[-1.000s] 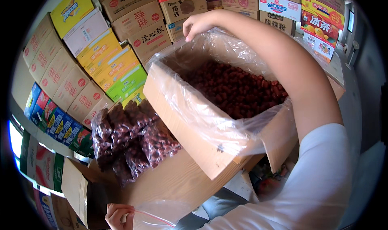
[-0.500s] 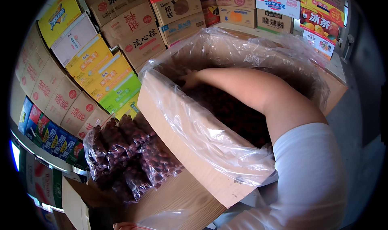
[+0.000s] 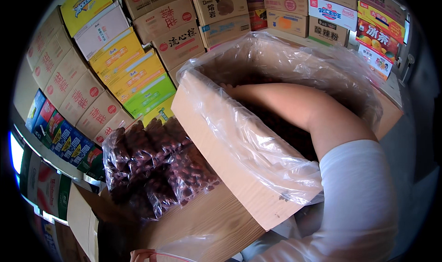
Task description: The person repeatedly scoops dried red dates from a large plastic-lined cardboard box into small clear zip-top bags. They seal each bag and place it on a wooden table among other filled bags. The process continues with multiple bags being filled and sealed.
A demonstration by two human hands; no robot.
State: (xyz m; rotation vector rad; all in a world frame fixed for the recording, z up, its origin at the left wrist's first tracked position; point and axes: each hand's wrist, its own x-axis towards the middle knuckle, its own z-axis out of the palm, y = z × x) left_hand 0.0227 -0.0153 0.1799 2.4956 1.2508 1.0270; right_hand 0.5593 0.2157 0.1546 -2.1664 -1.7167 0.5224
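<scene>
A large cardboard box [image 3: 225, 163] stands tilted before me, lined with a clear plastic liner [image 3: 271, 144] folded over its rim. Dark red dried dates [image 3: 294, 135] lie deep inside. My right arm reaches across the box, and my right hand [image 3: 231, 91] is down by its left inner wall; the liner and shadow hide most of the fingers. At the lower edge, my left hand [image 3: 143, 255] pinches a clear plastic bag [image 3: 186, 249] with a red strip along its mouth. Several filled bags of dates [image 3: 159, 163] stand together left of the box.
A wood-grain tabletop [image 3: 216, 223] lies under the bags and box. An opened cardboard carton [image 3: 83, 220] is at the lower left. Stacked cartons [image 3: 133, 73] line the left and back, with further boxes [image 3: 331, 13] at the far right.
The whole view has swung slightly left, so things sit further right. My right hand stays by the box's left wall, its fingers now less visible. More of my left hand shows.
</scene>
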